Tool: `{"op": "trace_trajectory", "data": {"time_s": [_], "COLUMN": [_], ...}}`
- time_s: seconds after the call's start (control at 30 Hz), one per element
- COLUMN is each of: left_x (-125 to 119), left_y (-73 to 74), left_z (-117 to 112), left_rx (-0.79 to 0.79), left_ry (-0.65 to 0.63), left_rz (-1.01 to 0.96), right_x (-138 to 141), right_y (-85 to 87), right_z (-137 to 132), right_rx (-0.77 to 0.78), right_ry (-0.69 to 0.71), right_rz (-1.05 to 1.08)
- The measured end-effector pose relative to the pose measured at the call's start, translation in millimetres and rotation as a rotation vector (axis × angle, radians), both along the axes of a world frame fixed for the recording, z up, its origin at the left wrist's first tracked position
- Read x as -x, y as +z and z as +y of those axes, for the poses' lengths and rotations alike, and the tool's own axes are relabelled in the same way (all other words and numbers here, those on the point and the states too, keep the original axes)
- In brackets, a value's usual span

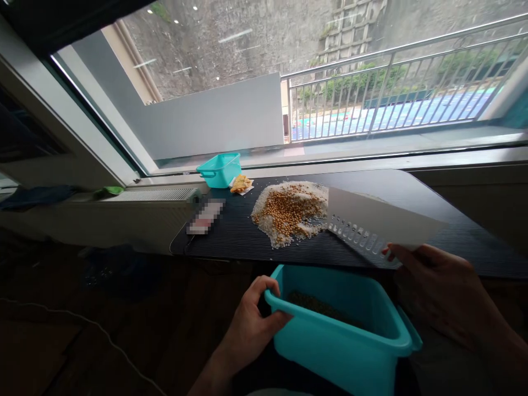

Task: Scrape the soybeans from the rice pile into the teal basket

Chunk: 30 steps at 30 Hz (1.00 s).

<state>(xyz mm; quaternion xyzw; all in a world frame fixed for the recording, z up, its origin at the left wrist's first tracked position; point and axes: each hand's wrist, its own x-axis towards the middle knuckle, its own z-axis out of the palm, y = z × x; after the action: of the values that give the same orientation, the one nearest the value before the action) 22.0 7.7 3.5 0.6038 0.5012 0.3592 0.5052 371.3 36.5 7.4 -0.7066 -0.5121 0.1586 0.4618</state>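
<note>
Teal bin (342, 335) and white slotted board (371, 223) are the two held items; I log the rest from my feed in order across the view. Far left, on the window sill: green cloth (108, 191), lying beside a white ribbed grille (150, 194). Next, at the far left corner of the dark table (454, 220): small teal basket (220, 169), upright, with yellow wrappers (241, 183) just beside it on the right. Nearer, a flat blurred item (205, 216); I cannot tell what it is. Left hand (251, 324): closed round the left rim of the Teal bin, fingers curled over the edge. The bin sits below the table's near edge, in front of the person; a thin dark layer of small grains covers its floor. Centre of table: pile of white grains and yellow beans (291, 212), mixed and spread flat. The board lies tilted on the table, its far edge touching the pile's right side, its slots toward the near end. Right hand (437, 291): pinching the board's near edge, the fingers beneath it hidden. Beyond the glass: metal railing (391, 82).
</note>
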Motion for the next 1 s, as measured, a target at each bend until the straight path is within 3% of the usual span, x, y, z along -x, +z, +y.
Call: {"op": "trace_trajectory", "data": {"time_s": [0.2,0.37,0.53,0.83,1.0], "left_x": [1.2,1.9,0.6,-0.7,-0.9], "left_y": [-7.0,-10.2,-9.4,-1.3,2.4], "left_z": [-1.7,-2.9,-3.2,-2.7,-2.7], "left_rx": [-0.020,-0.020,-0.047,-0.010,0.001], "left_ry": [0.015,0.011,0.021,0.010,0.011], "left_rz": [0.005,0.008,0.012,0.014,0.010], "right_x": [8.7,17.6,11.4,8.6,16.0], "right_y": [11.2,20.2,22.6,24.6,27.5], "right_z": [16.2,13.1,11.7,12.2,20.6], "right_rx": [0.024,0.044,0.057,0.029,-0.002], "right_ry": [0.052,0.119,0.060,0.103,0.118], "right_rz": [0.106,0.136,0.190,0.226,0.112]}}
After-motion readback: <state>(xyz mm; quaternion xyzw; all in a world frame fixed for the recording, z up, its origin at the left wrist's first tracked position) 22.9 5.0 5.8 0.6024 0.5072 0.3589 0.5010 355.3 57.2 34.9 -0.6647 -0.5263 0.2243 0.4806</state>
